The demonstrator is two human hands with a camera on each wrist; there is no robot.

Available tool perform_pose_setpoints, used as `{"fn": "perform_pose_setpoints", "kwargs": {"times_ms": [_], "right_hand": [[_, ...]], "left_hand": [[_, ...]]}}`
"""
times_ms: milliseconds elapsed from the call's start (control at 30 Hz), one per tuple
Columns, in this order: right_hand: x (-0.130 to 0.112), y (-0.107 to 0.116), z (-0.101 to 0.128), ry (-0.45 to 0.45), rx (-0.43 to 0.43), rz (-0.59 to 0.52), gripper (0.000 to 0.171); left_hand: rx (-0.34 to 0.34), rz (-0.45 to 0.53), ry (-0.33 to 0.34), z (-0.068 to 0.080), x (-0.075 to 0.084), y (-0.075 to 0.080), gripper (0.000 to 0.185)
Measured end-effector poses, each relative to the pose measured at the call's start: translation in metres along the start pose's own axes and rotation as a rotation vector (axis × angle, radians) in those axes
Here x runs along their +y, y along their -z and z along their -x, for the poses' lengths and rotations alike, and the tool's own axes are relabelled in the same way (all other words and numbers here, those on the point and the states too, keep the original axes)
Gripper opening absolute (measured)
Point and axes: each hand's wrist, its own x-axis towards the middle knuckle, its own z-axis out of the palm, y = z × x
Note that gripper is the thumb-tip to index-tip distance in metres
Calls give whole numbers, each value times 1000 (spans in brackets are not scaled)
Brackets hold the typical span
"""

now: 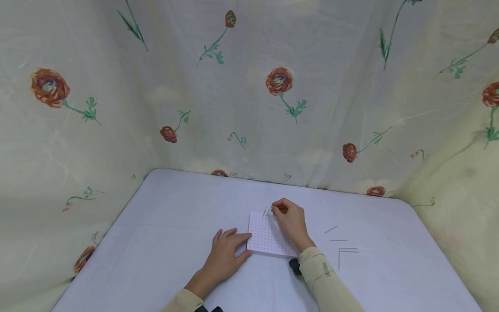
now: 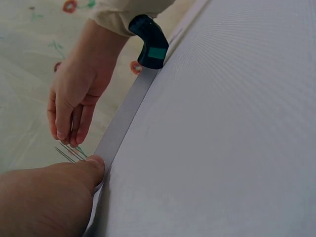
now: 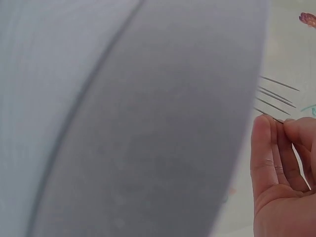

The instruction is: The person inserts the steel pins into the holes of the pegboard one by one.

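Pegboard [image 1: 267,236] is lying near the table's [image 1: 163,225] front edge, the left hand [image 1: 226,255] pressing it flat-fingered, the right hand [image 1: 290,221] pinching a pin [image 3: 266,114]. Only the head view is showing loose pins [image 1: 343,249] rightward; sleeve lettering is unreadable.

The only writing in view is a small dark print on the cream sleeve [image 1: 323,277] of the right forearm, low and right of centre in the head view. It runs along the sleeve just behind the cuff and is too small to read with any confidence; it may be a short brand mark of a few letters. The white pegboard [image 1: 265,238] in the lower middle of the frame carries a grid of dots but no letters or numbers. The flowered cloth [image 1: 278,81] across the upper frame shows only roses and stems. Neither wrist view shows any text, label or sign.
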Motion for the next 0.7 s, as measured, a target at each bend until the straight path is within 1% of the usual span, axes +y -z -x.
{"fn": "perform_pose_setpoints", "kwargs": {"times_ms": [167, 400, 567, 700], "right_hand": [[1, -1, 0, -3, -10, 7, 4], [0, -3, 0, 9, -50, 51, 4], [-1, -3, 0, 4, -51, 41, 4], [-1, -2, 1, -12, -70, 47, 7]], "left_hand": [[4, 5, 0, 0, 1, 0, 45], [-5, 8, 4, 0, 1, 1, 45], [-9, 12, 3, -1, 1, 1, 45], [-6, 8, 1, 0, 1, 1, 45]]}}
